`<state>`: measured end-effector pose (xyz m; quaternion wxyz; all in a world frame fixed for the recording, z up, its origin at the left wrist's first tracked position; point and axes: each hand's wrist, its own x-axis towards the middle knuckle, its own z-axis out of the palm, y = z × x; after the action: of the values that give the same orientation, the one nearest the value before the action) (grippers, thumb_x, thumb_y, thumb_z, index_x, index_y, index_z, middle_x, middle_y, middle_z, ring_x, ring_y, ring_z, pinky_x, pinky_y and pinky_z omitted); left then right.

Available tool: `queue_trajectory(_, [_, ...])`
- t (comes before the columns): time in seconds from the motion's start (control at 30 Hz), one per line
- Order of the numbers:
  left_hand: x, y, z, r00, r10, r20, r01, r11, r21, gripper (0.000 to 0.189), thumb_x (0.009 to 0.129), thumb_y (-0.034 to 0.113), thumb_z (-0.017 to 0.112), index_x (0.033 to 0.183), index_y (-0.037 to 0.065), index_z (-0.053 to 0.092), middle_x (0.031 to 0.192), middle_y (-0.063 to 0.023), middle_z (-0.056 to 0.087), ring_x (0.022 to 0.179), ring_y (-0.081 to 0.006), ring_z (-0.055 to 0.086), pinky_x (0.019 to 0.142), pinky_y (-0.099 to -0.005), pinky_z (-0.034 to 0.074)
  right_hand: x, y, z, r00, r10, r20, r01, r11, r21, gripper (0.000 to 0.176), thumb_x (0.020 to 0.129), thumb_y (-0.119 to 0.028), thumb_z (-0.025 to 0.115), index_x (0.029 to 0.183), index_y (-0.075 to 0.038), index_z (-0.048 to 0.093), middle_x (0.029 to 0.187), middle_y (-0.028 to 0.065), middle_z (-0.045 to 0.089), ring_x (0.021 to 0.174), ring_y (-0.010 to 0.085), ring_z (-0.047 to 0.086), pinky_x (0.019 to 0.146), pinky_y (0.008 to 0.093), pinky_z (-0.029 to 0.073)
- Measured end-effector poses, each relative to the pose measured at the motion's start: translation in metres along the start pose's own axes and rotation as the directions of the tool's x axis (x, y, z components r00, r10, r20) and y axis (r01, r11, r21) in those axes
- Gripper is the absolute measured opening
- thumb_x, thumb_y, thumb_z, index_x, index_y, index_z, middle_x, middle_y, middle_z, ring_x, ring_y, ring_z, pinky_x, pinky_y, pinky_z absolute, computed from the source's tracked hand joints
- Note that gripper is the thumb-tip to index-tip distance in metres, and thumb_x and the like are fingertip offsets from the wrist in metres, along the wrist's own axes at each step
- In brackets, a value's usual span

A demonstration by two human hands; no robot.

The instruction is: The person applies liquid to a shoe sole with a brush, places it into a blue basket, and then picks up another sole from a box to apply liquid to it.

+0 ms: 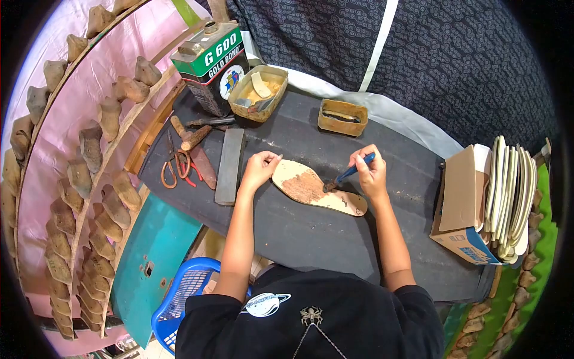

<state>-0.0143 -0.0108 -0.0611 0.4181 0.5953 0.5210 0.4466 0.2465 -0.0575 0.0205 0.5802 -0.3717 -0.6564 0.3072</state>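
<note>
A pale insole lies flat on the dark tabletop in front of me, its left and middle part coated brown. My left hand pinches the insole's upper left end between thumb and fingers. In my right hand is a blue-handled brush, its dark bristles touching the insole near the narrow middle. Above the insole sits a small tan container with dark contents. A larger tub at the upper left holds yellowish material and a pale flat piece.
A G 600 can stands behind the tub. Left of my left hand lie a grey block, a hammer and scissors. Stacked insoles fill a cardboard box at right. Shoe lasts line racks at left.
</note>
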Motion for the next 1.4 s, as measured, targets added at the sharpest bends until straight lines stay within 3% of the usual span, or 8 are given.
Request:
queue_trajectory(0.27, [-0.001,0.004,-0.001,1.000,-0.016,0.008,0.016,1.000,0.008,0.021,0.076,0.017,0.058,0.074,-0.004,0.058,0.057,-0.0001,0.054,0.047,-0.0020,0.042,0.042,-0.0185,0.033,-0.002,-0.010,-0.003,1.000,0.016,0.014,-0.015,0.998,-0.061,0.015,0.080,-0.015,0.049,0.075,-0.004,0.041,0.065,0.0055,0.052,0.060,0.0100,0.048,0.056,0.0226,0.039])
queue_trajectory(0.37, [0.000,0.003,-0.001,0.998,-0.008,0.056,0.007,1.000,0.016,0.020,0.080,0.016,0.055,0.078,-0.004,0.056,0.062,-0.0003,0.054,0.049,-0.0020,0.045,0.041,-0.0165,0.033,-0.002,-0.011,0.005,0.995,-0.070,-0.065,0.069,0.998,-0.009,0.015,0.080,-0.015,0.050,0.077,-0.003,0.042,0.066,0.0070,0.053,0.062,0.0108,0.049,0.058,0.0228,0.040])
queue_trajectory(0.53, [0.002,-0.005,-0.001,0.998,0.035,0.045,-0.035,0.999,0.008,0.020,0.080,0.015,0.055,0.078,-0.005,0.056,0.062,-0.0003,0.054,0.049,-0.0018,0.044,0.041,-0.0164,0.033,-0.010,-0.001,0.000,0.997,-0.075,0.004,0.076,0.997,-0.025,0.011,0.079,-0.012,0.048,0.077,-0.003,0.042,0.068,0.0081,0.054,0.063,0.0116,0.050,0.059,0.0242,0.040])
queue_trajectory(0.83, [0.001,-0.001,0.000,1.000,-0.001,-0.007,0.001,0.999,0.034,0.022,0.075,0.018,0.058,0.075,-0.004,0.059,0.057,-0.0028,0.055,0.048,-0.0036,0.044,0.043,-0.0202,0.035,-0.007,-0.006,-0.027,0.992,-0.090,-0.087,0.090,0.996,-0.001,0.015,0.076,-0.016,0.047,0.070,-0.004,0.040,0.057,0.0069,0.048,0.048,0.0102,0.044,0.045,0.0208,0.035])
queue_trajectory(1.17, [-0.001,0.003,0.000,1.000,-0.015,0.003,0.015,1.000,-0.010,0.022,0.076,0.018,0.057,0.074,-0.004,0.059,0.057,-0.0012,0.054,0.048,-0.0029,0.044,0.042,-0.0189,0.034,-0.013,-0.003,-0.007,0.992,-0.103,-0.070,0.103,0.995,-0.005,0.015,0.079,-0.016,0.047,0.074,-0.003,0.041,0.064,0.0097,0.053,0.057,0.0129,0.049,0.054,0.0231,0.040])
queue_trajectory(1.4, [-0.002,0.006,0.000,0.999,-0.029,0.015,0.029,1.000,-0.010,0.022,0.077,0.018,0.057,0.075,-0.004,0.059,0.057,-0.0010,0.054,0.048,-0.0028,0.044,0.043,-0.0187,0.035,-0.009,-0.004,-0.023,0.989,-0.060,-0.133,0.067,0.996,0.053,0.018,0.070,-0.020,0.047,0.065,-0.006,0.038,0.053,0.0077,0.046,0.047,0.0108,0.044,0.044,0.0212,0.032])
